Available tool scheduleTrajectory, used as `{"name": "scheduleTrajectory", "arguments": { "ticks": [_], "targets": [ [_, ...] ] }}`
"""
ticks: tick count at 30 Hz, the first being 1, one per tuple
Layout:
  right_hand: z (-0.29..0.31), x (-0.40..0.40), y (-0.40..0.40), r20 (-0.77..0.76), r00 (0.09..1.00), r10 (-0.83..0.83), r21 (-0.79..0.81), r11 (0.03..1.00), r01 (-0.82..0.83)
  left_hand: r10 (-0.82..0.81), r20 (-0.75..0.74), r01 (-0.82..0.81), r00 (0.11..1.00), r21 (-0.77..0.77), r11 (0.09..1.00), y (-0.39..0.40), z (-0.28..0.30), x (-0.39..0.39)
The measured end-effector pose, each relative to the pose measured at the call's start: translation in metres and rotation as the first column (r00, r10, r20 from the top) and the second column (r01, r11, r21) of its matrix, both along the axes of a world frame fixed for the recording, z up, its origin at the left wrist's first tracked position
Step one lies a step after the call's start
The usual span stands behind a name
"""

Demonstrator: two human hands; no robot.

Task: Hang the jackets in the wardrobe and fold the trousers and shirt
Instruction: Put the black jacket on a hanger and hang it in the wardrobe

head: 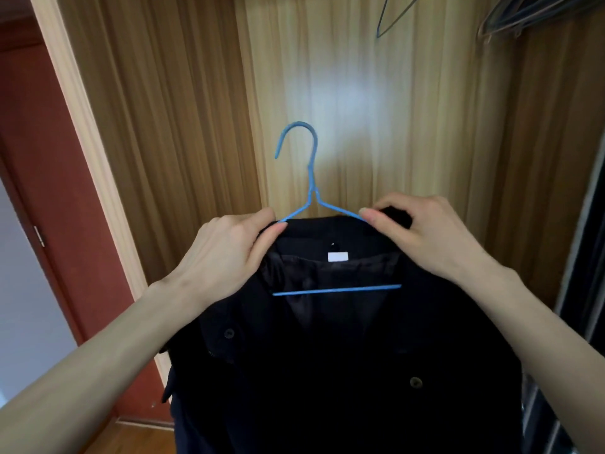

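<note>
Head view: black jacket (343, 355) on blue hanger (311, 188), collar pinched between both hands (226, 253) (429, 237).

You have a black jacket (343, 355) at lower centre, front open, white neck label showing, draped on a blue hanger (311, 191) whose hook stands upright mid-frame.

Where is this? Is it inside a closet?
Probably a bedroom wardrobe: wood-grain panels form its back, empty hangers hang above, and both hands hold a black jacket on a blue hanger.
</note>
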State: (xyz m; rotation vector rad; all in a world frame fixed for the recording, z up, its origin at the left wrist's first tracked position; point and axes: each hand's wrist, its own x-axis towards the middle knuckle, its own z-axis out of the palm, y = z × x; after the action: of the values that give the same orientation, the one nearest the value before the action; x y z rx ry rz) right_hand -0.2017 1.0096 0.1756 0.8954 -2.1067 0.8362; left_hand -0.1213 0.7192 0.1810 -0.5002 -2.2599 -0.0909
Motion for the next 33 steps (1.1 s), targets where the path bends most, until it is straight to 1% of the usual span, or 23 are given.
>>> {"name": "scheduleTrajectory", "arguments": {
  "ticks": [2, 7, 9, 11, 16, 19, 21, 24, 26, 28, 30, 33],
  "targets": [
    [0.006, -0.004, 0.003, 0.032, 0.999, 0.0, 0.014, 1.0, -0.001, -0.003, -0.02, 0.004, 1.0, 0.036, 0.999, -0.005, -0.005, -0.003],
    [0.012, -0.006, 0.0, 0.012, 1.0, -0.002, 0.114, 0.993, 0.001, 0.025, -0.016, -0.022, 1.0, 0.129, 0.991, -0.008, -0.007, -0.014],
    [0.017, -0.007, 0.001, -0.012, 1.0, -0.018, 0.155, 0.988, 0.02, 0.004, -0.014, -0.002, 1.0, 0.123, 0.992, -0.007, -0.002, -0.019],
    [0.024, -0.008, 0.002, -0.044, 0.999, -0.025, 0.203, 0.979, 0.034, -0.016, -0.029, 0.018, 0.999, 0.084, 0.996, -0.005, 0.005, -0.024],
    [0.062, -0.017, 0.001, -0.126, 0.991, -0.055, 0.204, 0.976, 0.08, -0.003, -0.068, 0.009, 0.998, 0.088, 0.996, 0.002, 0.045, -0.042],
    [0.097, -0.025, -0.004, -0.125, 0.99, -0.067, 0.175, 0.981, 0.088, 0.027, -0.113, -0.014, 0.993, 0.11, 0.994, 0.0, 0.08, -0.059],
    [0.125, -0.033, -0.008, -0.168, 0.979, -0.111, 0.16, 0.977, 0.138, 0.055, -0.157, -0.034, 0.986, 0.131, 0.991, -0.004, 0.107, -0.073],
    [0.168, -0.046, -0.015, -0.31, 0.927, -0.212, 0.097, 0.963, 0.253, 0.12, -0.237, -0.086, 0.964, 0.149, 0.985, -0.012, 0.149, -0.097],
    [0.194, -0.053, -0.023, -0.403, 0.878, -0.259, 0.056, 0.95, 0.306, 0.171, -0.256, -0.126, 0.951, 0.182, 0.975, -0.014, 0.176, -0.113],
    [0.217, -0.06, -0.032, -0.457, 0.832, -0.315, 0.049, 0.925, 0.377, 0.203, -0.238, -0.15, 0.95, 0.225, 0.963, -0.017, 0.201, -0.13],
    [0.238, -0.067, -0.041, -0.475, 0.789, -0.389, 0.037, 0.887, 0.459, 0.218, -0.2, -0.163, 0.955, 0.259, 0.952, -0.018, 0.222, -0.147],
    [0.265, -0.078, -0.053, -0.49, 0.743, -0.456, 0.039, 0.84, 0.541, 0.175, -0.139, -0.122, 0.975, 0.326, 0.937, -0.018, 0.248, -0.175]
  ]
}}
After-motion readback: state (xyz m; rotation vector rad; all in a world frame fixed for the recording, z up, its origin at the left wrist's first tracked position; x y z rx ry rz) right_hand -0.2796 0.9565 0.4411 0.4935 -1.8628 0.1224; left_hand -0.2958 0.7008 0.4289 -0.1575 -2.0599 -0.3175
